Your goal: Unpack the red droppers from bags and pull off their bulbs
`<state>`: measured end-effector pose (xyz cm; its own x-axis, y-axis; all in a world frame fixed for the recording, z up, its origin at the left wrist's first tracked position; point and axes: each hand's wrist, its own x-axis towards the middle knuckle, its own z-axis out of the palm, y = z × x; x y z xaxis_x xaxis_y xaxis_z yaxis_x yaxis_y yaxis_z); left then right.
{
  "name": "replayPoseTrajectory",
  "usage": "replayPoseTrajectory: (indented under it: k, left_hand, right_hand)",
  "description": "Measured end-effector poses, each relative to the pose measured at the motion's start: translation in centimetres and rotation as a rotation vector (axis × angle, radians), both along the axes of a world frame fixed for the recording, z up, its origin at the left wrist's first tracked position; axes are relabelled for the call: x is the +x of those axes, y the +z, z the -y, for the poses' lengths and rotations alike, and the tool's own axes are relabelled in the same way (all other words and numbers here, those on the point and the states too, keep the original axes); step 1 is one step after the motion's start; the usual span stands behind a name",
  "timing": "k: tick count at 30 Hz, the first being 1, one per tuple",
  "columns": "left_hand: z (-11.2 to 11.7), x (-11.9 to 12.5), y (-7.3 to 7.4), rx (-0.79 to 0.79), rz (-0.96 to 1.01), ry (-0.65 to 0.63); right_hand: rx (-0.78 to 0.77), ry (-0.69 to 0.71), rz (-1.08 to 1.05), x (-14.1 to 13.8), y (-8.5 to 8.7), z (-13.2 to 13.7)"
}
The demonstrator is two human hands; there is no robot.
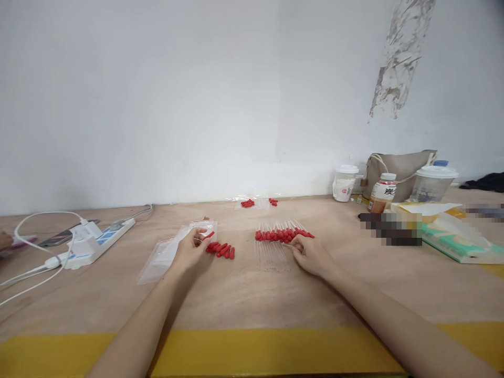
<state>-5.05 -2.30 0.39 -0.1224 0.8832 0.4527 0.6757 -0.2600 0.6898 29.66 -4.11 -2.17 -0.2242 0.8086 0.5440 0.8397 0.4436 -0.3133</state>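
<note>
Near the middle of the table my left hand (191, 245) is closed, thumb and fingers pinched around a small dropper with a red bulb (210, 235). Just beside it lies a short row of loose red rubber bulbs (225, 250). Farther right is a row of thin clear droppers (271, 235) with red bulbs, side by side, their tubes pointing toward and away from me. At this row's right end rests my right hand (309, 254), its fingers pinched together at the droppers; what sits between the fingertips is too small to make out.
Clear zip bags (159, 257) lie under and left of my left hand. More red-bulbed droppers (248, 203) lie in plastic near the wall. A power strip (102, 244) with cables is left; a paper cup (345, 184), bottle (382, 193) and tissue pack (457, 241) stand right.
</note>
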Motion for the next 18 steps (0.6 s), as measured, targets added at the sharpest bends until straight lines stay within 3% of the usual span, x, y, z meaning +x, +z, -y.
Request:
replayPoseTrajectory:
  k: [8,14,18]
  left_hand:
    - [0.0,1.0,-0.2,-0.027,-0.219,-0.06]
    - [-0.1,0.0,0.0,-0.085,-0.164,-0.103]
    - [0.2,-0.2,0.6,-0.034,-0.116,-0.023]
  right_hand:
    - [0.153,-0.065,0.101,-1.9,-1.0,0.4]
    - [0.137,-0.003,0.125,-2.1,-0.7,1.2]
    - [0.078,0.008,0.157,-1.9,-0.5,1.7]
